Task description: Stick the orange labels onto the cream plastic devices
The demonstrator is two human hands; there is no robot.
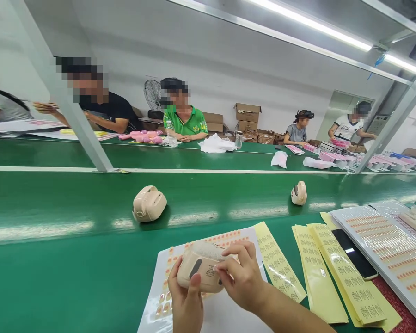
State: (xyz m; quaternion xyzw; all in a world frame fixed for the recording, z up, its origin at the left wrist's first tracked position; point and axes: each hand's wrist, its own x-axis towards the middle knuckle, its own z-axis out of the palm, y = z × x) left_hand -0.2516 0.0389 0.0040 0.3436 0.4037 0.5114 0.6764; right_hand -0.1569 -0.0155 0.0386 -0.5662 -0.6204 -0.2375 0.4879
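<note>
My left hand is wrapped round a beige portable speaker, thumb on its near face, above a sheet of small orange stickers. Dark printed text, a dark oval foot and a mesh panel show on the speaker. At the printed patch, the thumb and forefinger of my right hand are pinched together against the surface. Whether a small label is between those fingertips is hidden. Right of the sheet lie yellow label strips with printed text.
Two more beige speakers, one at left and one at right, stand on the green belt. A phone and stacked sticker sheets lie at right. Metal posts rise beyond; several co-workers sit across.
</note>
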